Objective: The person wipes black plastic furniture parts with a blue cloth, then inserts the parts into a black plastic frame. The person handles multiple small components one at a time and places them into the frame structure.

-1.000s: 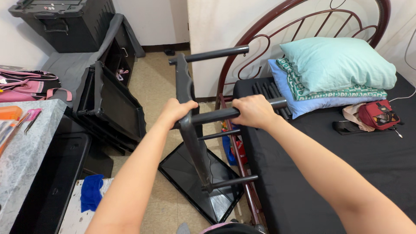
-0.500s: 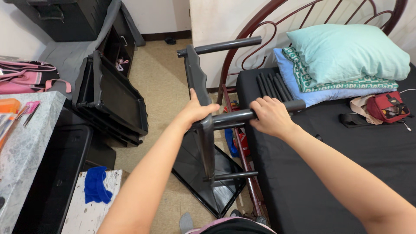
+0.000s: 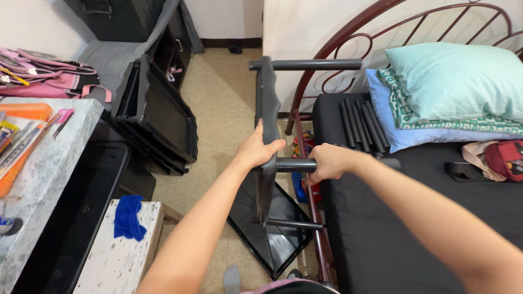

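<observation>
We begin with the bed (image 3: 414,228), its black sheet filling the right side under a dark red metal headboard (image 3: 348,32). It serves us as a parts table: a row of spare black tubes (image 3: 362,122) lies on the sheet just beside the stacked pillows (image 3: 452,87), near our right arm.

Across the tan floor, black shelf trays (image 3: 158,114) lean on edge against a dark cabinet, upright rather than flat, so they take up little of the floor. One more black tray (image 3: 272,234) lies flat on the floor below our hands, close against the bed frame.

Between these stands the piece we are handling — a black shelf panel (image 3: 267,125) held on edge, nearly vertical, with round tubes jutting from it toward the bed at top, middle and bottom. Holding it edge-up keeps the tubes level and within our grasp.

Our left hand (image 3: 259,149) is clamped round the panel's edge at mid-height, thumb over the front, steadying it. Our right hand (image 3: 329,162) is wrapped in a full fist round the middle tube (image 3: 297,165), right by the panel — a firm grip close to the joint, as we judge it.

Smallest, a blue cloth (image 3: 128,218) rests on a worn white board at lower left.
</observation>
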